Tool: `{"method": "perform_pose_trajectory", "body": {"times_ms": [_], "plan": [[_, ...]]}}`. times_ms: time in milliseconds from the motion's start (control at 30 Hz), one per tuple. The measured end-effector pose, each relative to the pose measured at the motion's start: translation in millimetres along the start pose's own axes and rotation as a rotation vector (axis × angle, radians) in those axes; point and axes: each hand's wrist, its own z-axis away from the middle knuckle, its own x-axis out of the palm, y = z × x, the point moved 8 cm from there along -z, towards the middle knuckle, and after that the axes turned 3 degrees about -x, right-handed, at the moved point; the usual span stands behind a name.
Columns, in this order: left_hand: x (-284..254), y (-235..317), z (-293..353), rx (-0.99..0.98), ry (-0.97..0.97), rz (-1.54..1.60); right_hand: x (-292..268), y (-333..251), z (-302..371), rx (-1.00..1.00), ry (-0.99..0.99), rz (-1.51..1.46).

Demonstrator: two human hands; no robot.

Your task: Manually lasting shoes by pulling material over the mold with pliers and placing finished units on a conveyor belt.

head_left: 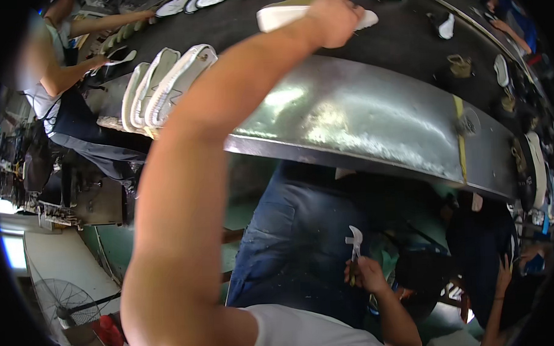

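Observation:
My left arm stretches forward across the bench to the dark conveyor belt. My left hand (pixel 334 18) is closed over a pale shoe (pixel 281 18), whose white side and tan upper edge show beside the wrist. The hand covers its middle, and a white tip sticks out to the right. Low in front of my body, my right hand (pixel 369 274) is closed around the handle of a pair of lasting pincers (pixel 355 237). Their curved silver jaw points up, and they touch nothing else that I can see.
A metal ledge (pixel 348 118) runs along the near side of the dark belt (pixel 401 53). Several white shoe pieces (pixel 179 82) stand at the ledge's left. More shoes (pixel 446 27) lie on the belt. A co-worker (pixel 48 83) reaches in from the left. A fan (pixel 65 308) stands at lower left.

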Motion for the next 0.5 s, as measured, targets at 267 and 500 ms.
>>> {"method": "perform_pose_trajectory", "body": {"times_ms": [267,500], "plan": [[110.7,-28.2,31.8,-0.258,-0.414,0.481,-15.6,6.1,-10.4,0.052,-0.026,-0.021],[36.6,-168.4,209.5,-0.580,0.158,0.019,-11.1,1.8,-7.4,0.099,0.004,-0.018]]}}
